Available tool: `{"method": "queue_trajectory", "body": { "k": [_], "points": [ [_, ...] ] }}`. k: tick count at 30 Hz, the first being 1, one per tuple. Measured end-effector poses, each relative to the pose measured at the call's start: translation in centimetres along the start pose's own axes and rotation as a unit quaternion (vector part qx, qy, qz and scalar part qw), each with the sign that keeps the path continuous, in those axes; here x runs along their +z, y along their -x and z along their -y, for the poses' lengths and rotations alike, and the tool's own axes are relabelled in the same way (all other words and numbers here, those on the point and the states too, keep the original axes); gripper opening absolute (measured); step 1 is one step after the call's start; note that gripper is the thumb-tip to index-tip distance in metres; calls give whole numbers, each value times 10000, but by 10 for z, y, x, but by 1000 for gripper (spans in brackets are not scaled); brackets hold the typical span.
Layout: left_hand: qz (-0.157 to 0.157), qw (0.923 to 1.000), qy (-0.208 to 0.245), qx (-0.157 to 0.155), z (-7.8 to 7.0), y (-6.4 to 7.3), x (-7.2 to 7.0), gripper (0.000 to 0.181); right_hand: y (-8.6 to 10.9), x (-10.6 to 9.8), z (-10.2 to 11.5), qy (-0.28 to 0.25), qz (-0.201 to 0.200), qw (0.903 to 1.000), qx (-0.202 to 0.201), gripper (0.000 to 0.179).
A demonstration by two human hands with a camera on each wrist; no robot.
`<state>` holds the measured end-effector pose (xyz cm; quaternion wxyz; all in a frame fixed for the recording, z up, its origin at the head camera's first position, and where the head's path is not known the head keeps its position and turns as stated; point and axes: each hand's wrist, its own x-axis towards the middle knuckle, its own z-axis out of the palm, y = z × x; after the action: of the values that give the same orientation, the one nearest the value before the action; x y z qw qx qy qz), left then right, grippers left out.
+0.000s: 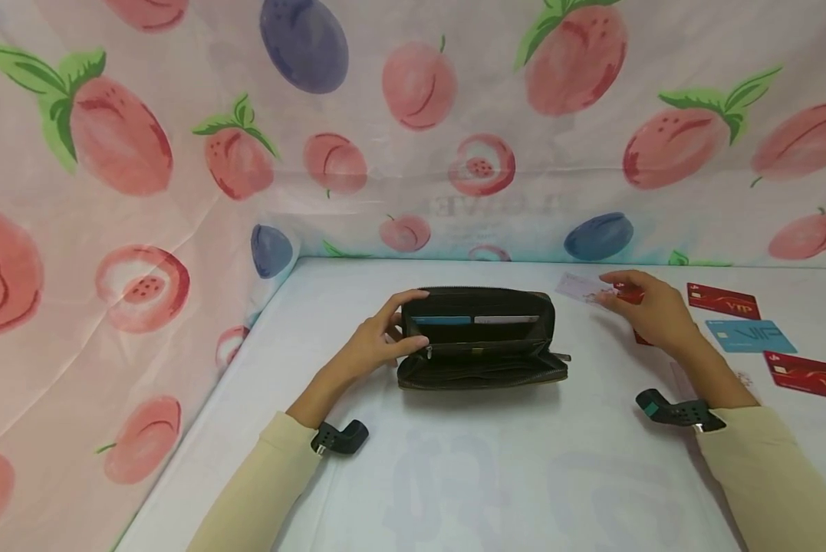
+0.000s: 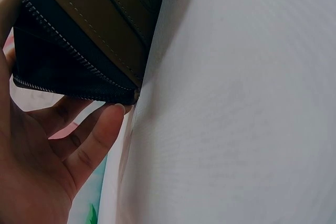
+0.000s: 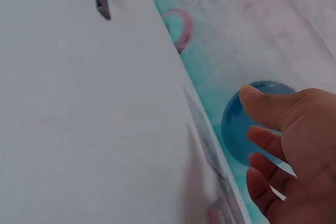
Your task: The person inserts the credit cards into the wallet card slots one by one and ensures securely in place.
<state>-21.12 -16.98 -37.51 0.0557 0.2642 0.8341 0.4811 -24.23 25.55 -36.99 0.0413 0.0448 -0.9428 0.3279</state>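
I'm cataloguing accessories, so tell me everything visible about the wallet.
The dark, leather-looking wallet rests unzipped on the white table, opening toward the head camera. A blue card and a pale card poke up side by side inside; zip teeth line its edges, and the left wrist view shows a stitched brown outer panel. The left hand holds its left end.

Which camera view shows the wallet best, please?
The head view: it frames the open wallet and two cards inside, the left hand covering part of one end. The left wrist view shows that end's zip and brown outside, cropped; the right wrist view, apparently only a dark tip.
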Motion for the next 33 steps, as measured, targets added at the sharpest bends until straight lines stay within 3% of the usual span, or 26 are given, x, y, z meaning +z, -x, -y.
{"method": "queue_trajectory", "body": {
  "k": [17, 33],
  "points": [
    [59, 9999, 91, -14, -1, 0, 0, 64, -3, 18, -24, -14, -202, 9998, -49, 56],
    [43, 10000, 30, 46, 0, 0, 0, 64, -13, 23, -23, 237, -307, 9992, -17, 52]
  ]
}}
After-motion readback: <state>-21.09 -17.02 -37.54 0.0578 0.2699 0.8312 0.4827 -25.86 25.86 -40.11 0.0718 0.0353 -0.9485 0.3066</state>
